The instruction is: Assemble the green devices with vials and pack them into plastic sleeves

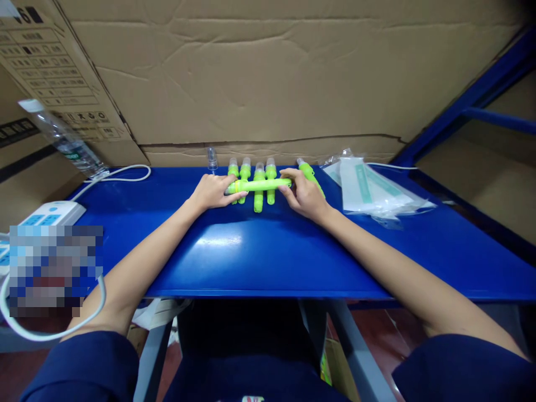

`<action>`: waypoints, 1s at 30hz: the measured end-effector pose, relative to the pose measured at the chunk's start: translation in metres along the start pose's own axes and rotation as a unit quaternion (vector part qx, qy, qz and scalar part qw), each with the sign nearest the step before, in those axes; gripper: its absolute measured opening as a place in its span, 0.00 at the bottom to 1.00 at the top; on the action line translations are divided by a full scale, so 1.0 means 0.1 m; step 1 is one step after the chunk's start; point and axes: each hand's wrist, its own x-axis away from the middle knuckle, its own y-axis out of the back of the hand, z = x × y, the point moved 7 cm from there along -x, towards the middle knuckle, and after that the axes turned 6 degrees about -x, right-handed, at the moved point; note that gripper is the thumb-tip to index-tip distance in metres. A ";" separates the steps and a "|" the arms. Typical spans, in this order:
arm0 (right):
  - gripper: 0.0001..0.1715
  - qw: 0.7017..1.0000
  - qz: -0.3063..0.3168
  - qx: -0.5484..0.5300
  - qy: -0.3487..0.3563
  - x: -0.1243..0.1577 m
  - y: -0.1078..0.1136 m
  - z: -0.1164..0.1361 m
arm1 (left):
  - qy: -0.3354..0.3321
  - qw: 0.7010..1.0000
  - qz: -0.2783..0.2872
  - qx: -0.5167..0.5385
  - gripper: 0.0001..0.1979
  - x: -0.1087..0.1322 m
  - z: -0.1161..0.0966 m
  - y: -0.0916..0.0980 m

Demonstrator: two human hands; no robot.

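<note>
Both my hands hold one bright green pen-like tube [259, 185] crosswise over a row of similar green tubes [258, 195] lying on the blue table [259, 251]. My left hand [213, 191] pinches its left end, where a clear cap shows. My right hand [305, 194] grips its right end with curled fingers. Another green tube [309, 171] lies slanted just behind my right hand. A small clear cap [212, 159] stands upright at the table's back edge.
Clear plastic bags with teal printing [368, 190] lie to the right. A white power strip [50, 215] and white cable [121, 174] sit at the left, with a plastic bottle [62, 137] leaning there. Cardboard sheets [268, 78] form the back wall. A blue shelf frame [469, 100] rises at right.
</note>
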 end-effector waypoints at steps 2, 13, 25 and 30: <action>0.28 1.000 0.005 0.012 0.016 -0.01 -0.01 0.01 | 0.014 1.000 0.005 -0.005 0.32 0.00 0.05 0.01; 0.19 0.997 0.035 0.031 0.061 0.00 -0.08 0.02 | 0.029 0.999 -0.010 0.023 0.29 0.01 0.11 0.03; 0.27 0.995 0.064 0.063 0.037 0.01 -0.06 0.03 | 0.007 1.000 0.011 0.021 0.34 0.03 0.07 -0.01; 0.28 0.998 0.058 0.007 -0.022 0.00 -0.06 0.01 | 0.002 1.000 -0.006 0.006 0.33 0.03 0.05 0.00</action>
